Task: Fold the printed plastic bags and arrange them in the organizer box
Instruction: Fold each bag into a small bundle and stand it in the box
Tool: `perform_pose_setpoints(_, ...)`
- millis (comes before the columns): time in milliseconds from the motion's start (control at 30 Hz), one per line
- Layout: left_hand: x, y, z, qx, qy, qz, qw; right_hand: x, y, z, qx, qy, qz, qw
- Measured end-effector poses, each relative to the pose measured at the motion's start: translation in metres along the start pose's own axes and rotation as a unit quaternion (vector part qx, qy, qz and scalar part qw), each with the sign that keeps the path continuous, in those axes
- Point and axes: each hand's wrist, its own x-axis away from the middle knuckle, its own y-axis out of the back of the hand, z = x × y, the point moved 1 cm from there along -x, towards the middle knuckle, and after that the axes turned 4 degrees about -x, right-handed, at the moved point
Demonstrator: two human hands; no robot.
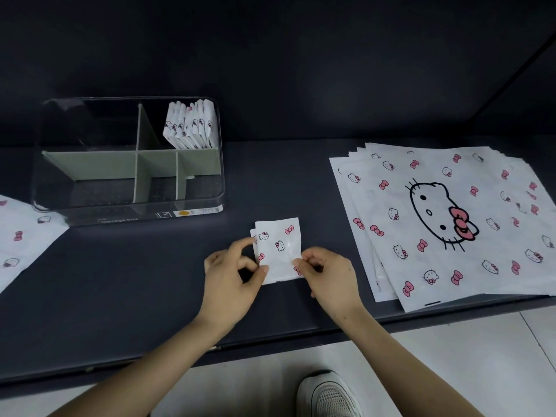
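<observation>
A small folded printed bag [278, 246], white with cat faces and pink bows, lies on the dark table in front of me. My left hand [231, 278] pinches its left edge between thumb and fingers. My right hand [328, 273] pinches its lower right corner. Behind and to the left stands the clear organizer box [129, 206] with grey-green dividers. Several folded bags [191, 124] stand upright in its back right compartment; the other compartments hold nothing. A stack of flat printed bags [445, 218] lies to the right.
Another flat printed bag [21, 236] pokes in at the left edge. The table's front edge [270, 341] runs just under my wrists. Below it are a tiled floor and a white shoe [329, 392]. A dark wall rises behind the table.
</observation>
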Motion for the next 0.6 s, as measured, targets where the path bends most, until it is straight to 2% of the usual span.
perform_pose_setpoints(167,0.001,-0.007,0.009,-0.095,-0.084,0.015,0.992,-0.003,0.000,0.003,0.029,-0.013,0.018,0.999)
perform_pose_setpoints(300,-0.004,0.001,0.012,-0.191,-0.188,-0.002,0.963,-0.004,0.002,0.007,0.046,-0.017,0.035,0.998)
perform_pose_setpoints(400,-0.016,0.006,0.013,-0.282,-0.289,0.097,0.910,-0.005,0.004,0.009,0.054,-0.024,0.047,0.997)
perform_pose_setpoints(467,-0.024,0.004,0.020,-0.320,-0.319,0.171,0.876,-0.005,0.004,0.010,0.055,-0.027,0.052,0.997)
perform_pose_setpoints(533,-0.027,0.003,0.028,-0.327,-0.313,0.215,0.866,-0.005,0.004,0.010,0.055,-0.035,0.048,0.997)
perform_pose_setpoints(600,-0.027,0.002,0.031,-0.330,-0.293,0.227,0.868,-0.004,0.002,0.009,0.052,-0.041,0.019,0.998)
